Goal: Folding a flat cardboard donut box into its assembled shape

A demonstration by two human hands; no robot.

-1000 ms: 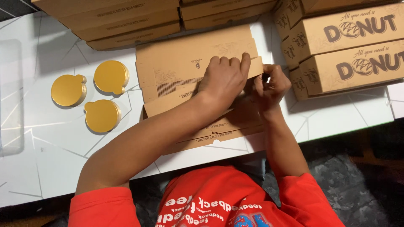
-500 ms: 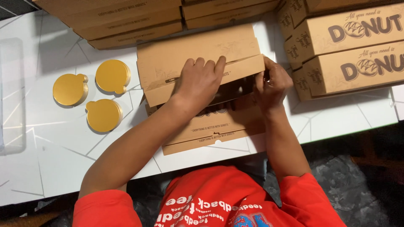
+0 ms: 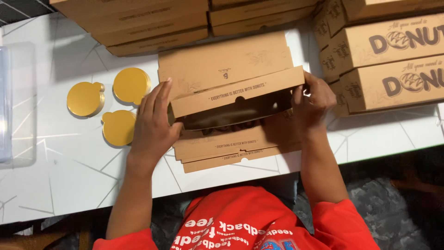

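view: head, only one I have
left hand (image 3: 152, 125): flat against the left end of the cardboard box (image 3: 231, 99), fingers spread, pressing rather than closed around it
right hand (image 3: 312, 102): grip curled on the box's right end, thumb over the edge
box position: on the white surface (image 3: 60, 180), atop a few flat box blanks (image 3: 231, 153), between the gold round boards (image 3: 111, 104) and the stacked finished boxes (image 3: 393, 60)
progress: box partly formed, I judge; front flap raised, dark gap open under it, not closed
change: half a second ago my left hand lay on top of the lid; now it's at the side
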